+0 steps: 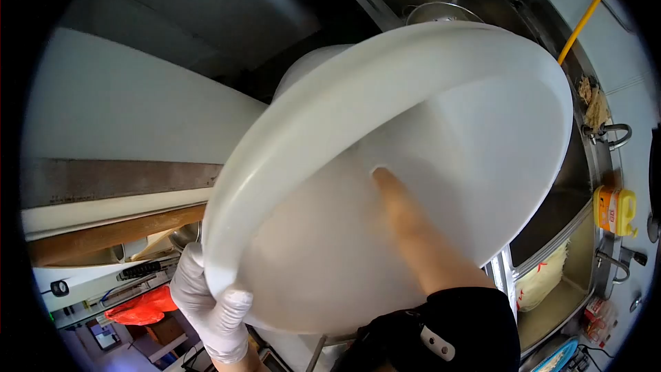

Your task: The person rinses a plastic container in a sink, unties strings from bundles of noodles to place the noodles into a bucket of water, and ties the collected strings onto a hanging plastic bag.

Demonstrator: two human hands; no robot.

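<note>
A large white plastic tub [289,131] is tilted on its side with its wide mouth toward me, filling the middle of the head view. My left hand [213,310], in a white glove, is closed on the tub's thick rim at the lower left, thumb over the edge. My right arm, in a short black sleeve, reaches deep into the tub. At its end, my right hand [374,165] seems to wear a white glove too and blends into the white inner wall. Its fingers are smeared and cannot be made out.
Steel sinks [582,172] run along the right, with taps and a yellow jug [615,211] on the ledge. A metal strainer or bowl [444,12] sits in the far sink; a pale bag [544,279] lies in the near one. A red bag [142,305] is at lower left.
</note>
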